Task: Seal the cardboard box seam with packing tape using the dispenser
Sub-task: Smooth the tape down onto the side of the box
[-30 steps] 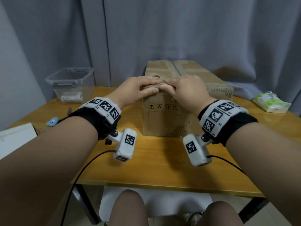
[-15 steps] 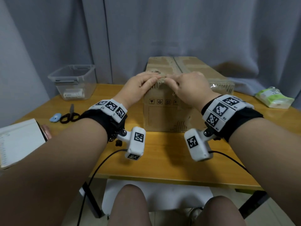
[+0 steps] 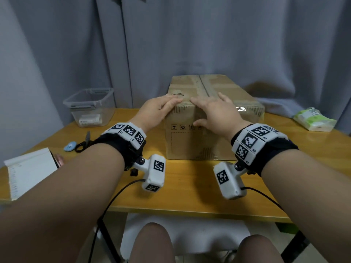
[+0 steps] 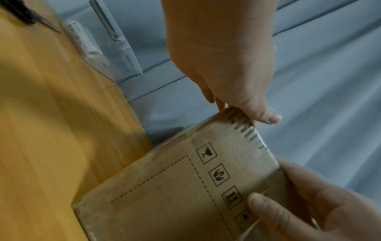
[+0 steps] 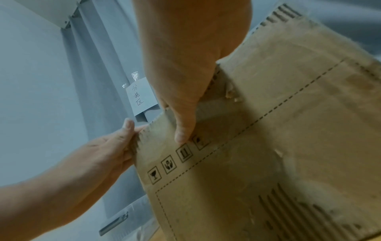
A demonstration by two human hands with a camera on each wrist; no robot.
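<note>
Head view: the cardboard box (image 3: 201,133) stands at frame centre on the bench (image 3: 190,186). Your left hand (image 3: 155,111) and right hand (image 3: 214,112) lie on its near top edge, fingers straight.

Left wrist view: your left thumb meets the box corner at centre right.

Right wrist view: your right thumb presses the box face at frame centre.

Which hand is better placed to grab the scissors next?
Left. The scissors lie left of the cardboard box, nearer the left hand; the right hand would likely have to reach across it.
</note>
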